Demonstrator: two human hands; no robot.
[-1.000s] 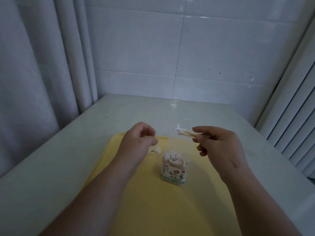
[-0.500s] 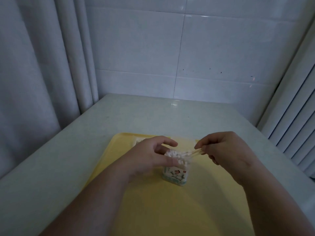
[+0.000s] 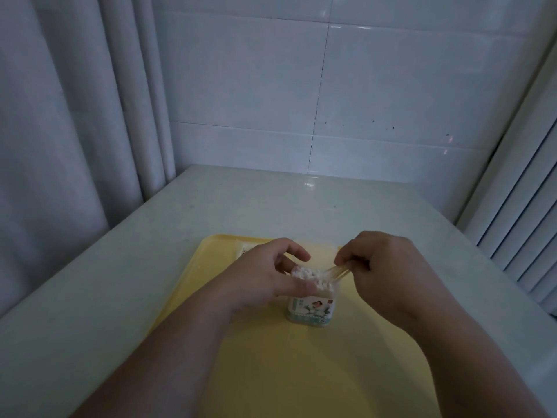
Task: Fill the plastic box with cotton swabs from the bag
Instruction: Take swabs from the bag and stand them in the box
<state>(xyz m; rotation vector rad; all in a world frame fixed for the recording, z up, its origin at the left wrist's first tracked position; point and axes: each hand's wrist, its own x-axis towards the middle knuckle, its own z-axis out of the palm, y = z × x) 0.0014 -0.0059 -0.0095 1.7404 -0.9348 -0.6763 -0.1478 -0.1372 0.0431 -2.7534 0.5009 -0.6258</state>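
A small clear plastic box (image 3: pixel 310 307) with a printed label stands upright on a yellow tray (image 3: pixel 271 357), which lies on a pale table (image 3: pixel 120 282). The box is packed with cotton swabs (image 3: pixel 307 274), their white tips showing at its open top. The left hand (image 3: pixel 268 279) is curled around the box's upper left side, thumb pressed against the near face and forefinger arched over the far edge. The right hand (image 3: pixel 388 273), just to the right of the box, pinches the stick ends of a few swabs (image 3: pixel 334 271) between thumb and fingertips; those swabs slant down leftward with their tips at the box's opening. A flat package, probably the bag (image 3: pixel 245 250), lies partly hidden behind the left hand at the tray's far edge.
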